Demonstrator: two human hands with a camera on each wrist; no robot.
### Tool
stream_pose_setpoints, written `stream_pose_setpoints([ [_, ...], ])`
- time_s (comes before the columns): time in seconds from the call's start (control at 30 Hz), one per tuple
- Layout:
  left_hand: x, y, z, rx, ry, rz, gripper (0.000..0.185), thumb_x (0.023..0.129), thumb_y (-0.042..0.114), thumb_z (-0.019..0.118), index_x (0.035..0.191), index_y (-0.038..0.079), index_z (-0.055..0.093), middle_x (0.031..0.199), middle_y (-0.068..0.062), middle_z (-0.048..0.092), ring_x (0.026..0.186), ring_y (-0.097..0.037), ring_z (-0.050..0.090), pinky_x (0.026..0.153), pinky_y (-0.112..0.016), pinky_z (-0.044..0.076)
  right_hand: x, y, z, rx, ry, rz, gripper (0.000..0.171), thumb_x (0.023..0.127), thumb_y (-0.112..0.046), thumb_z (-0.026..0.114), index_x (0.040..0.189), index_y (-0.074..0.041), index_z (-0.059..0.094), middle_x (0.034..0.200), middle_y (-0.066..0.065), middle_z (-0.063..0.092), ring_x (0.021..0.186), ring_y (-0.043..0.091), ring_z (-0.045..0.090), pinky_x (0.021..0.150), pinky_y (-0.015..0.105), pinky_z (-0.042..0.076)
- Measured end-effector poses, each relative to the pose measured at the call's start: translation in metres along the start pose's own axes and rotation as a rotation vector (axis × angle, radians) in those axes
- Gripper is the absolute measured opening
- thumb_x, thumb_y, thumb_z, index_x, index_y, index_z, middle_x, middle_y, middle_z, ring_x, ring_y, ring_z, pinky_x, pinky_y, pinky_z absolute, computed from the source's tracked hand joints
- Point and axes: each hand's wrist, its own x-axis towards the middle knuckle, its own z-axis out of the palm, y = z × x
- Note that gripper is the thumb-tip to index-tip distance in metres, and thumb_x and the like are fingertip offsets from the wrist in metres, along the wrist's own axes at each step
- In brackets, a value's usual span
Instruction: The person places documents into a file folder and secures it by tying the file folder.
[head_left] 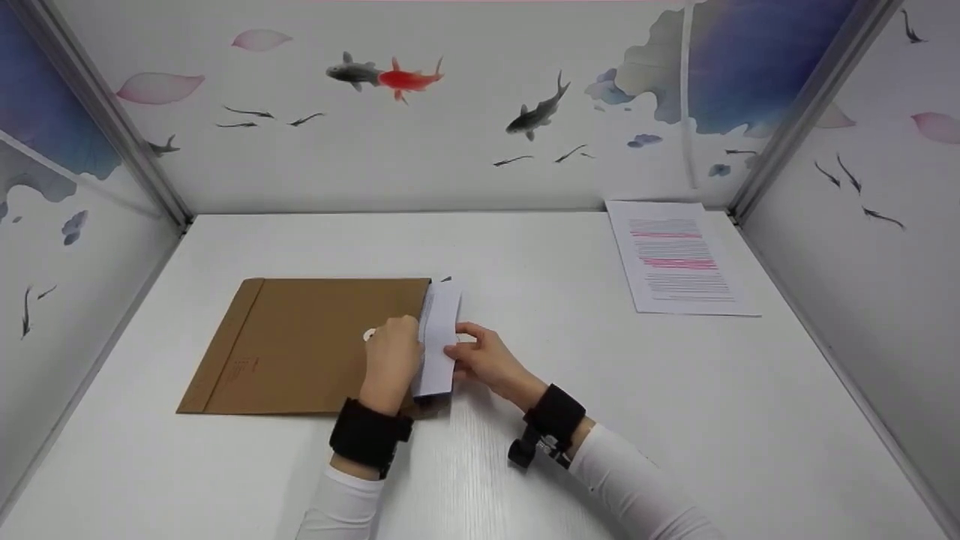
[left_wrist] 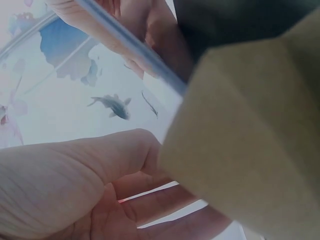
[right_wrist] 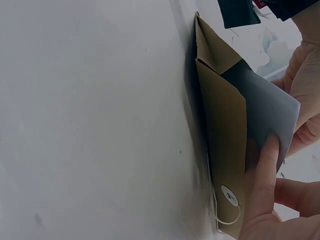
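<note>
A brown kraft document envelope (head_left: 315,345) lies on the table with its open end to the right. White papers (head_left: 439,337) stick out of that end. My left hand (head_left: 393,356) grips the envelope by its mouth; in the left wrist view the thumb (left_wrist: 125,155) lies against the brown edge, with the fingers partly hidden behind it. My right hand (head_left: 491,364) pinches the papers by their outer edge. In the right wrist view, a finger (right_wrist: 267,160) presses on the papers close to the envelope's folded side. A white button (right_wrist: 230,195) with string sits on the flap.
A printed sheet (head_left: 682,259) with pink highlighted lines lies at the table's back right. Walls with painted fish (head_left: 536,116) enclose the table (head_left: 525,255) at the back and both sides. Black straps (head_left: 555,416) with cameras sit on both wrists.
</note>
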Motion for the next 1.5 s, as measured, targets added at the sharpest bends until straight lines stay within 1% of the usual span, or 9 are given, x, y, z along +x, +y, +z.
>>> stream_pose_setpoints([
  [0.17, -0.001, 0.000, 0.000, 0.019, 0.002, 0.005, 0.008, 0.090, 0.001, 0.070, 0.094, -0.005, 0.072, 0.092, -0.023, 0.077, 0.082, -0.039, 0.075, 0.068, -0.050, 0.060, 0.004, 0.002, 0.006, -0.075, 0.006, 0.010, 0.037, 0.100, -0.001, 0.058, 0.135, 0.004, 0.045, 0.080, -0.005, 0.064, 0.065, 0.003, 0.061, 0.058, 0.016, 0.052],
  [0.33, -0.002, 0.000, 0.000, 0.052, -0.005, 0.018, 0.009, 0.089, 0.004, 0.072, 0.093, -0.004, 0.072, 0.093, -0.022, 0.077, 0.084, -0.039, 0.076, 0.070, -0.049, 0.059, 0.006, 0.003, 0.009, -0.168, 0.004, 0.014, 0.033, 0.101, -0.003, 0.058, 0.131, 0.003, 0.048, 0.090, 0.001, 0.068, 0.073, 0.004, 0.062, 0.062, 0.016, 0.052],
  [0.47, -0.002, 0.000, 0.001, 0.043, -0.012, 0.015, 0.008, 0.089, 0.002, 0.070, 0.094, -0.005, 0.072, 0.093, -0.023, 0.077, 0.082, -0.039, 0.076, 0.068, -0.049, 0.060, 0.007, 0.003, 0.010, -0.198, 0.008, 0.028, 0.034, 0.101, -0.002, 0.058, 0.133, 0.003, 0.048, 0.094, 0.004, 0.069, 0.076, 0.005, 0.063, 0.063, 0.017, 0.053],
  [0.63, -0.002, 0.001, 0.001, 0.028, -0.011, 0.023, 0.008, 0.089, 0.001, 0.070, 0.093, -0.005, 0.072, 0.092, -0.023, 0.077, 0.081, -0.039, 0.076, 0.067, -0.050, 0.060, 0.012, 0.004, 0.011, -0.167, 0.021, 0.053, 0.033, 0.099, 0.000, 0.059, 0.130, 0.003, 0.048, 0.095, 0.005, 0.070, 0.075, 0.006, 0.064, 0.064, 0.018, 0.055],
  [0.87, -0.003, 0.001, 0.001, 0.039, 0.022, 0.050, 0.007, 0.085, 0.002, 0.073, 0.087, -0.004, 0.071, 0.088, -0.022, 0.077, 0.078, -0.040, 0.076, 0.066, -0.050, 0.059, 0.019, 0.006, 0.013, -0.089, -0.019, 0.067, 0.031, 0.098, 0.001, 0.058, 0.128, 0.004, 0.049, 0.092, 0.002, 0.062, 0.077, 0.008, 0.064, 0.068, 0.020, 0.058],
  [1.17, -0.001, -0.002, 0.001, 0.023, -0.007, 0.045, 0.007, 0.088, 0.002, 0.072, 0.091, -0.005, 0.072, 0.090, -0.022, 0.077, 0.079, -0.038, 0.075, 0.068, -0.049, 0.058, 0.026, 0.008, 0.013, -0.088, -0.059, 0.079, 0.036, 0.098, -0.001, 0.060, 0.133, 0.004, 0.052, 0.096, 0.001, 0.064, 0.080, 0.007, 0.065, 0.076, 0.023, 0.061],
  [1.27, -0.002, -0.003, 0.000, 0.023, 0.003, 0.055, 0.007, 0.088, 0.002, 0.072, 0.090, -0.005, 0.072, 0.088, -0.022, 0.077, 0.077, -0.037, 0.075, 0.067, -0.048, 0.057, 0.027, 0.009, 0.012, -0.085, -0.078, 0.081, 0.031, 0.098, 0.000, 0.059, 0.129, 0.001, 0.055, 0.095, 0.000, 0.064, 0.080, 0.006, 0.066, 0.076, 0.022, 0.061],
  [1.4, -0.002, -0.002, -0.001, 0.034, 0.004, 0.060, 0.008, 0.089, 0.002, 0.071, 0.091, -0.005, 0.073, 0.088, -0.021, 0.077, 0.076, -0.036, 0.074, 0.066, -0.047, 0.057, 0.027, 0.008, 0.011, -0.080, -0.094, 0.069, 0.017, 0.098, 0.001, 0.058, 0.114, -0.002, 0.057, 0.092, -0.002, 0.063, 0.078, 0.005, 0.064, 0.072, 0.020, 0.059],
  [1.5, -0.001, -0.001, -0.002, 0.030, 0.000, 0.054, 0.007, 0.090, 0.001, 0.070, 0.092, -0.005, 0.073, 0.088, -0.021, 0.077, 0.074, -0.033, 0.074, 0.065, -0.046, 0.058, 0.028, 0.006, 0.013, -0.071, -0.100, 0.059, 0.014, 0.098, 0.001, 0.057, 0.111, -0.003, 0.056, 0.091, -0.002, 0.061, 0.077, 0.005, 0.062, 0.070, 0.019, 0.057],
])
